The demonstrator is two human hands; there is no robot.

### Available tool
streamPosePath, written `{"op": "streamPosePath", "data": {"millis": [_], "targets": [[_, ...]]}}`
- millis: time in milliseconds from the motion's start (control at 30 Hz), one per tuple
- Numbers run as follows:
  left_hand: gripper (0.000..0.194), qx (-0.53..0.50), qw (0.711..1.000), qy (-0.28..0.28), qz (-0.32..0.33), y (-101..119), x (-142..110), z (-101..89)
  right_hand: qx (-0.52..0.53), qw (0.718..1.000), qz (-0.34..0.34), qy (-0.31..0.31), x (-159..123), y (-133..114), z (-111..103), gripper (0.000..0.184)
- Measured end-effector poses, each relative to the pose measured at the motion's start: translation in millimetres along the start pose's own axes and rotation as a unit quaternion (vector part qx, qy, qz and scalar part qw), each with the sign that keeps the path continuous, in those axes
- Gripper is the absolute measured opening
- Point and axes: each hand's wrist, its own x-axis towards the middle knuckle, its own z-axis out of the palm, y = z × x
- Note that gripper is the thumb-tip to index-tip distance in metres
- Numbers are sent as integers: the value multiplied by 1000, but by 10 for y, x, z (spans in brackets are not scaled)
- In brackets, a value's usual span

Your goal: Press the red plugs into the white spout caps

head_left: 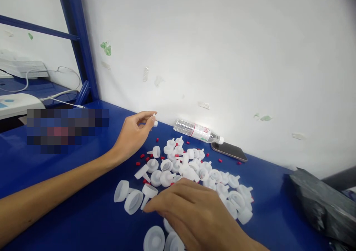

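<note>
My left hand (pixel 137 132) is raised over the blue tabletop near the wall. Its thumb and fingers pinch a small white plastic piece (pixel 155 123), mostly hidden by the fingertips. In the foreground my right hand (pixel 191 206) reaches across the near side of a pile of white plastic nozzle caps (pixel 167 178). Its fingertips are closed at the narrow spout of one nozzle cap (pixel 149 190); the thumb is largely hidden. Left of that cap lie further nozzle caps (pixel 133 201), tipped on their sides. Small red tips (pixel 138 163) are scattered among and around the pile.
Against the wall lies a clear plastic bottle (pixel 200 131) with a white cap, beside a dark phone (pixel 229 151). A black plastic bag (pixel 319 199) rests at the right. A blue metal frame (pixel 83 39), a white device (pixel 20 104) and a cable are at the left.
</note>
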Motion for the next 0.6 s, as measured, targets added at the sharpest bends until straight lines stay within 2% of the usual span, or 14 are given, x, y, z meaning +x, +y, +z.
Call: {"op": "streamPosePath", "data": {"millis": [167, 333, 433, 600], "targets": [[41, -14, 1000, -21, 8, 25, -2, 2, 26, 995, 80, 47, 50, 12, -118, 22], [41, -16, 994, -95, 52, 147, -75, -24, 82, 973, 159, 147, 142, 164, -323, 15], [38, 15, 983, -148, 108, 255, -155, -45, 103, 951, 198, 215, 162, 289, -444, 9], [56, 76, 940, -200, 264, 340, -318, -9, 157, 927, 208, 268, 159, 369, -522, 8]]}}
